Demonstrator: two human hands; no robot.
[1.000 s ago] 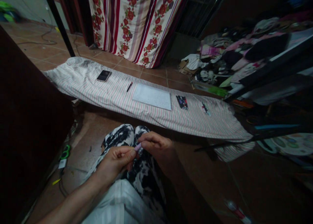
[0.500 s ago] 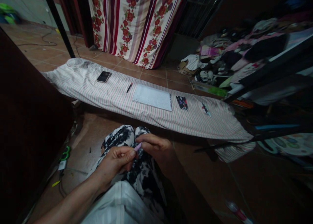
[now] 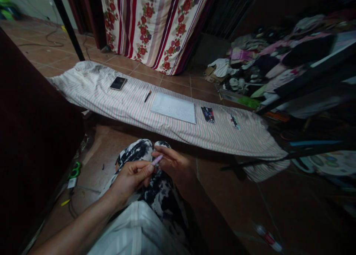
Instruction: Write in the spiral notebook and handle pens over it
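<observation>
The left hand point(image 3: 132, 178) pinches a small lilac stick point(image 3: 157, 159); the right hand point(image 3: 178, 166), loosely spread beside it, may be touching.

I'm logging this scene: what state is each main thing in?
Left hand: pinching the purple object
Right hand: open, fingers extended
Purple object: held, tilted
Notebook: lying flat
Phone: flat, screen dark
Single pen: lying apart
Pen group: lying side by side
Striped cloth: spread, wrinkled
Curtain: hanging
Bottle: lying on its side

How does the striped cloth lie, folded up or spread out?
Spread out: the striped cloth covers a long strip, with the smartphone and spiral notebook lying on it; one end is wrinkled.
</observation>
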